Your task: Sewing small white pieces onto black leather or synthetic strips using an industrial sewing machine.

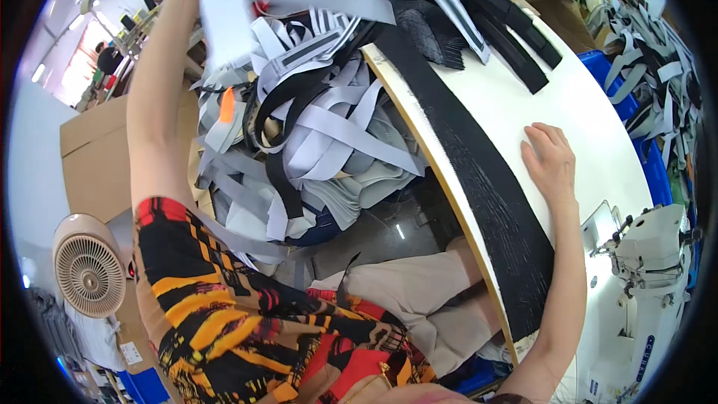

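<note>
My left arm (pixel 158 82) reaches up to the top edge of the picture, where the frame cuts off the hand and its fingers. Beside the wrist hangs a light grey fabric strip (pixel 224 19), smeared by motion; whether the hand grips it I cannot tell. My right hand (pixel 550 161) rests on the white tabletop (pixel 598 131), fingers slightly bent and apart from the thumb, with nothing seen in it. To its left a long black band of material (pixel 479 179) lies along the table's curved front edge. Several short black strips (pixel 516 41) lie at the far side.
A heap of grey and black strips (pixel 321 135) fills a container left of the table. A white sewing machine (pixel 643 254) stands at the right, with blue bins (pixel 606 78) of strips behind. A fan (pixel 90 265) and cardboard box (pixel 105 150) are at left.
</note>
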`<state>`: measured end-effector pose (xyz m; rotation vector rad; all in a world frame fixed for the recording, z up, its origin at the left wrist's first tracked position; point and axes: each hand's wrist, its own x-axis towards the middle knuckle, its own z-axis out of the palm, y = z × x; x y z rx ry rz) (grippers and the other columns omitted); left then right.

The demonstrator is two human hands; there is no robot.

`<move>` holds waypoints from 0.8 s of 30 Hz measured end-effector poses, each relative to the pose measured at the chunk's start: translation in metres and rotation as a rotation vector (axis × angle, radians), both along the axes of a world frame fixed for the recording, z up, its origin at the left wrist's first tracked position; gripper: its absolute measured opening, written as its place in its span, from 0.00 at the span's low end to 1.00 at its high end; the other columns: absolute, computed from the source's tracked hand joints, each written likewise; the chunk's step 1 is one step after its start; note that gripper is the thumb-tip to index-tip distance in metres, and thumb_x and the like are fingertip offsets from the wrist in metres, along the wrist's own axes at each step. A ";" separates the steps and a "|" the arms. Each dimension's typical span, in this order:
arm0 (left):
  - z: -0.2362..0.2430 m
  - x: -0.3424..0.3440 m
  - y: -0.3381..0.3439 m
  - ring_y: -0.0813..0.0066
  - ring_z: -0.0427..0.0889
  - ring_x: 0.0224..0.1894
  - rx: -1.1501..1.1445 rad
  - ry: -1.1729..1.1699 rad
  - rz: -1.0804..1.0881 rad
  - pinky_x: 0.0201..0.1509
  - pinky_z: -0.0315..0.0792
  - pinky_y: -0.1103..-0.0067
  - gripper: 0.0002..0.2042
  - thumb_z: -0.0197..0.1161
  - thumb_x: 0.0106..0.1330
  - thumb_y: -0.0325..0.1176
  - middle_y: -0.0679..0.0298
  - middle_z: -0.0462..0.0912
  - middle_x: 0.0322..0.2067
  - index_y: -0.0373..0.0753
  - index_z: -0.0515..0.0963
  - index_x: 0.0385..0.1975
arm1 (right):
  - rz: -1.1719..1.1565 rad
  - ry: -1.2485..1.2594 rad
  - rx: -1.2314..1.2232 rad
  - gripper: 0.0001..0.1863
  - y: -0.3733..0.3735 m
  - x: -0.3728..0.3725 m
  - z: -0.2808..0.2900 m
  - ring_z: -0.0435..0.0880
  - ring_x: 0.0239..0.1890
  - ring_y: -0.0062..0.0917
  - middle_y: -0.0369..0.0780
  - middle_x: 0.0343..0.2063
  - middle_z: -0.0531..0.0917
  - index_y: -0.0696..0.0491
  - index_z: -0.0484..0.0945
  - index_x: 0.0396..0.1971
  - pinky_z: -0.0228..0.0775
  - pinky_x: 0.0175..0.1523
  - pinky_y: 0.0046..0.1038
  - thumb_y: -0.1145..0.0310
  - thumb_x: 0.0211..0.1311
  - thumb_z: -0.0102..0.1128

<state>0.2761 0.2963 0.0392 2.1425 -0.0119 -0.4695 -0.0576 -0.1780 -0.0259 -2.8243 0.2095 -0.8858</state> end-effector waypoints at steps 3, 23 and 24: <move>0.016 -0.027 0.144 0.66 0.83 0.31 -0.062 0.012 0.160 0.33 0.75 0.72 0.15 0.68 0.59 0.37 0.58 0.85 0.34 0.37 0.82 0.43 | 0.138 -0.029 0.028 0.12 0.039 0.046 0.006 0.82 0.48 0.37 0.44 0.45 0.84 0.58 0.83 0.41 0.74 0.53 0.35 0.70 0.56 0.65; 0.047 0.012 -0.007 0.50 0.74 0.61 0.316 -1.463 -0.509 0.65 0.68 0.63 0.28 0.70 0.53 0.37 0.51 0.78 0.57 0.41 0.76 0.58 | 0.124 0.039 -0.014 0.14 0.033 0.039 0.007 0.82 0.50 0.38 0.44 0.46 0.83 0.59 0.81 0.44 0.74 0.55 0.34 0.73 0.58 0.63; 0.055 -0.013 -0.052 0.55 0.75 0.60 0.154 -1.478 -0.644 0.64 0.68 0.65 0.23 0.69 0.55 0.37 0.53 0.78 0.58 0.43 0.79 0.53 | 0.114 0.046 -0.013 0.14 0.033 0.038 0.006 0.82 0.50 0.38 0.44 0.46 0.83 0.59 0.81 0.44 0.74 0.55 0.34 0.73 0.58 0.63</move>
